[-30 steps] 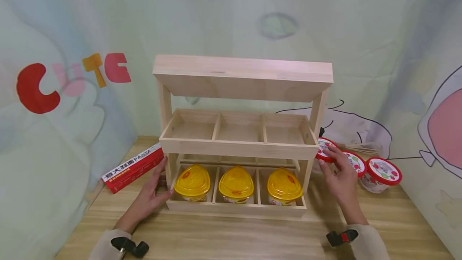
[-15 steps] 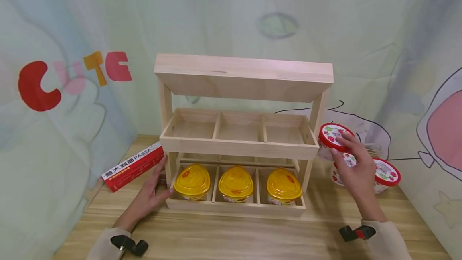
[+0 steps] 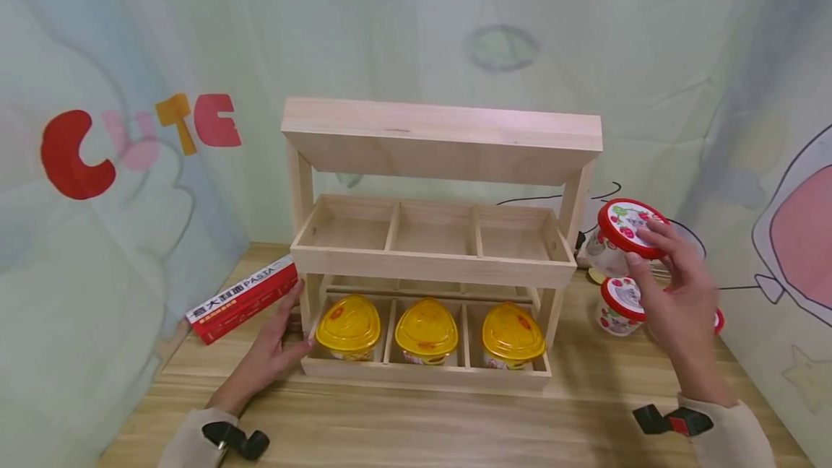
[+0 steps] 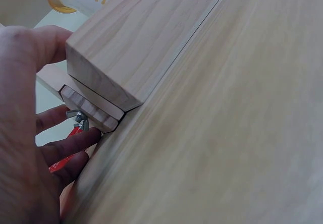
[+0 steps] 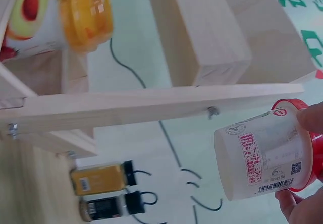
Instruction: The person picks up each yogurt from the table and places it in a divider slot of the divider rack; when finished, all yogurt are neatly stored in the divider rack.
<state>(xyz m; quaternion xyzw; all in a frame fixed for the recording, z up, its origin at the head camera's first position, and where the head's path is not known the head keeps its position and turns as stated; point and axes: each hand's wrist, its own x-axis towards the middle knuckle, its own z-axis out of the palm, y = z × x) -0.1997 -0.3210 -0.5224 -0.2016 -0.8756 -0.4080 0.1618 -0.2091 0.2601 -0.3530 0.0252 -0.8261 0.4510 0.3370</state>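
In the head view, my right hand [image 3: 682, 302] grips a white tub with a red, cherry-printed lid [image 3: 627, 226] by that lid, raised right of a wooden rack [image 3: 429, 266]. The tub's printed side [image 5: 262, 156] faces the right wrist camera, and it stands apart from the rack's side board [image 5: 151, 103]. My left hand [image 3: 263, 360] holds the rack's lower left corner, thumb at the front tray and fingers around the side by a wing nut [image 4: 79, 117]. The lower tray bears yellow-lidded cups [image 3: 425, 327], one per compartment; the upper tray's compartments hold nothing.
A red pasta box [image 3: 243, 300] lies left of the rack. Another red-lidded tub [image 3: 620, 305] stands at the right, with a third mostly hidden behind my right hand. Two small black-capped jars [image 5: 101, 178] show beyond the rack in the right wrist view.
My right hand has lifted the red-lidded tub from beside the rack, up and to the right, away from the post. My left hand has stayed at the rack's corner.
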